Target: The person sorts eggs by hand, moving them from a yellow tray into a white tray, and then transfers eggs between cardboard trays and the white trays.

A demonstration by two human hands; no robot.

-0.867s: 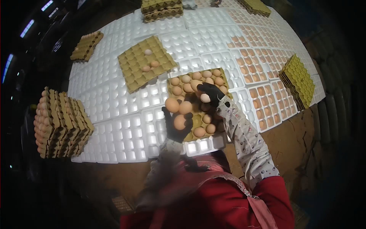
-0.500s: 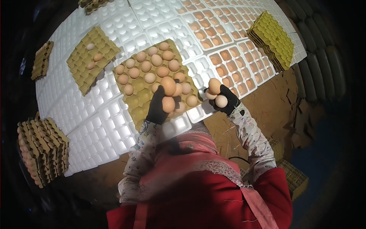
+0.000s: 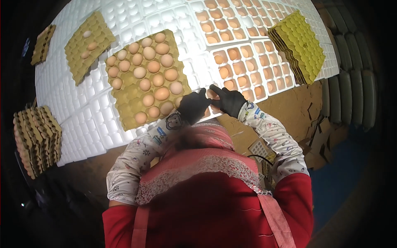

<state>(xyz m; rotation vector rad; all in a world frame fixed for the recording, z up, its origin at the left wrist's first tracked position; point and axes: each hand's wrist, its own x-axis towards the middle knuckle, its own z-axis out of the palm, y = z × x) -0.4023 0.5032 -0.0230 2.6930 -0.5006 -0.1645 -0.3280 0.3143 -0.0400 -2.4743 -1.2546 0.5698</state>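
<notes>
My left hand (image 3: 194,107) and my right hand (image 3: 227,101), both in black gloves, meet over the near end of a white moulded tray (image 3: 197,71). Brown eggs (image 3: 213,94) show between them; the right thumb and forefinger bend around one. My left fingers are curled against eggs (image 3: 207,112), mostly hidden under the glove. Left of them lies a brown pulp egg tray (image 3: 129,104) with eggs over much of it and bare cups on its left. To the right, a white tray (image 3: 226,89) has brown eggs in its cells.
More white trays (image 3: 89,124) cover the table. A pulp tray (image 3: 76,53) with 3 eggs lies back left. A stack of egg-filled pulp trays (image 3: 39,140) stands at the left edge, yellowish stacked trays (image 3: 300,45) at the right. Grey sacks (image 3: 351,95) lie beyond.
Both hands, holding several eggs apart from each other before, have come together at the white tray's near end. The left moved right, the right moved left. The view has shifted too.
</notes>
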